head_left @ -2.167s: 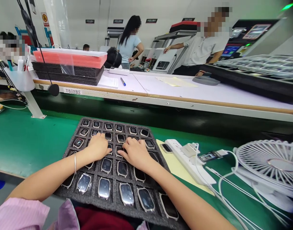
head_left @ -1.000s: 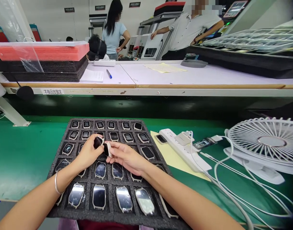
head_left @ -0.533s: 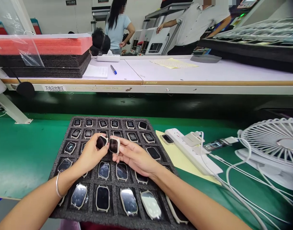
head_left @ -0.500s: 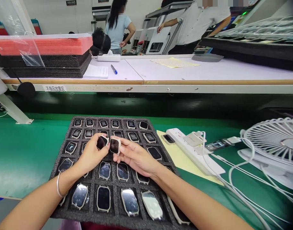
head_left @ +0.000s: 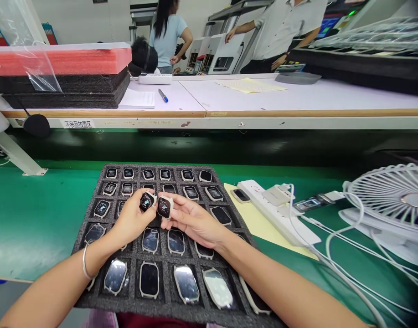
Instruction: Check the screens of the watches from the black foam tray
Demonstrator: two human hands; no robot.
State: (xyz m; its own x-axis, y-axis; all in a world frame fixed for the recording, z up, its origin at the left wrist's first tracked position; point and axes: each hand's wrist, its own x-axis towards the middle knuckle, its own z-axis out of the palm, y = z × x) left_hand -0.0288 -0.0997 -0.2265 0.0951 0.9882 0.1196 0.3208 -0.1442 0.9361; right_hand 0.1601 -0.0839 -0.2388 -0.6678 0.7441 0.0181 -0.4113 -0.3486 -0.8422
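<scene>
Over a dark foam tray point(head_left: 133, 304), my left hand point(head_left: 131, 221) is closed on a strapless smartwatch point(head_left: 147, 201) whose screen is lit. Close beside it, my right hand point(head_left: 193, 221) grips a second smartwatch point(head_left: 164, 207), also with a lit screen. Both faces point up towards me. Several more watch bodies lie in the tray's compartments; those in the back rows mostly show lines of text, while a dark-screened watch point(head_left: 149, 279) and others with shiny faces fill the front row. My hands and forearms hide some compartments.
Right of the tray stand a white power strip point(head_left: 280, 214) on yellow paper, a lone watch point(head_left: 240, 195), loose white cables and a white fan point(head_left: 393, 200). Behind, a raised shelf point(head_left: 202, 98) carries stacked foam point(head_left: 65, 68) and a pen point(head_left: 163, 95). Several people are beyond it.
The screens of both held watches have gone from dark to lit. My hands have stayed almost in place, and the view has shifted slightly.
</scene>
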